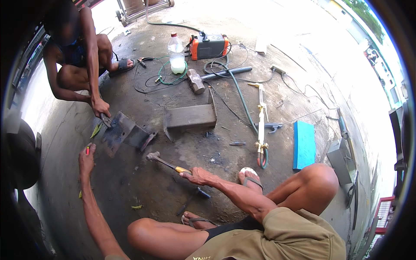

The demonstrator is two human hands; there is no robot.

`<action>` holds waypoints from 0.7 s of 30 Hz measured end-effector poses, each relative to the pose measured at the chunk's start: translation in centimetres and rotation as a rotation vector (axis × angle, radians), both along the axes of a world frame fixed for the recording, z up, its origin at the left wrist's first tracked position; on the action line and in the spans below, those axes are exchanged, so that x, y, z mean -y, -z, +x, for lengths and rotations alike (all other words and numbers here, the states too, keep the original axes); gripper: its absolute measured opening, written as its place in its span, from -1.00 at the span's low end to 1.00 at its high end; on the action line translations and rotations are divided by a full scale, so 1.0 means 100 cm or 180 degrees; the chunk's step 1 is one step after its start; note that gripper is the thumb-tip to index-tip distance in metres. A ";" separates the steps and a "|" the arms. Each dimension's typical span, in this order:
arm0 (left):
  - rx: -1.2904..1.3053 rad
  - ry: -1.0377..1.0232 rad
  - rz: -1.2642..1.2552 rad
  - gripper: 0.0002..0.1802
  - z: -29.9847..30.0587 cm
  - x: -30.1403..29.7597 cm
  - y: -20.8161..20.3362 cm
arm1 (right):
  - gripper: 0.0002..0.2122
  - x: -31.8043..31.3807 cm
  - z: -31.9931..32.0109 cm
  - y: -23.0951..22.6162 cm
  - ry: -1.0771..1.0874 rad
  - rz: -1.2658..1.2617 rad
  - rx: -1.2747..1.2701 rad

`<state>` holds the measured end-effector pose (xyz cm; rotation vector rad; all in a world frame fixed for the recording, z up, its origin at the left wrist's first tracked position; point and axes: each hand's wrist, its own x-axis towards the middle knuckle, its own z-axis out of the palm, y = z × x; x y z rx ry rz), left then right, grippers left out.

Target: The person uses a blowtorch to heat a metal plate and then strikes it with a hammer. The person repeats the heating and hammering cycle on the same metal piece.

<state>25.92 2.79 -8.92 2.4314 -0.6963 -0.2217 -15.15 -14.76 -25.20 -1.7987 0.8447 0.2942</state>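
My right hand (pixel 198 177) is wrapped round the yellow-and-dark handle of a hammer (pixel 165 163), whose metal head points left, near a dark steel bracket (pixel 125 133). That bracket has a flat plate with holes and a bent section. My left hand (pixel 87 162) is closed on a small red and yellow-green object (pixel 88 150), too small to name, left of the bracket. Across from me a crouching person's hand (pixel 100 107) grips a pair of pliers (pixel 105 120) at the plate's edge. A second steel channel piece (pixel 190 117) rests to the right of the bracket.
Beyond the channel lie a sledgehammer (pixel 197 82), a plastic bottle (pixel 176 54), an orange-and-grey welding machine (pixel 209 46) and looping cables. A brass cutting torch (pixel 261 115) and a blue box (pixel 304 145) are on the right. A blue-ended tool (pixel 203 193) lies near my foot.
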 end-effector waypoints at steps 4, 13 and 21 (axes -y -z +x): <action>0.0281 -0.0505 0.0248 -0.40 0.061 -0.020 0.015 | -0.22 -0.018 0.018 -0.026 0.0101 0.0723 -0.0045; 0.1471 0.0441 0.0416 -0.57 -0.077 0.044 -0.091 | -0.31 -0.056 0.016 -0.014 0.0683 0.0986 -0.0122; 0.1674 -0.0021 0.0804 -0.58 0.111 -0.043 -0.009 | -0.28 -0.074 0.031 0.002 0.0743 0.1068 0.0493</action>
